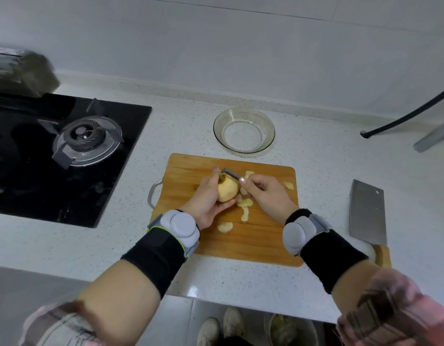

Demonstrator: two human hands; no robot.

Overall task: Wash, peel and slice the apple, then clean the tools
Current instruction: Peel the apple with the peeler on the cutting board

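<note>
My left hand (205,198) grips a mostly peeled, pale yellow apple (227,191) above the wooden cutting board (266,240). My right hand (267,196) holds a metal peeler (230,173), whose blade rests on the top of the apple near the stem end. Several strips of peel (245,211) lie on the board below and to the right of the apple. A cleaver (367,212) lies flat on the counter to the right of the board, its wooden handle toward me.
An empty glass bowl (244,113) stands just behind the board. A black gas hob (66,151) with a burner fills the left side. A black hose (410,116) crosses the far right. The counter's front edge (216,298) runs below my wrists.
</note>
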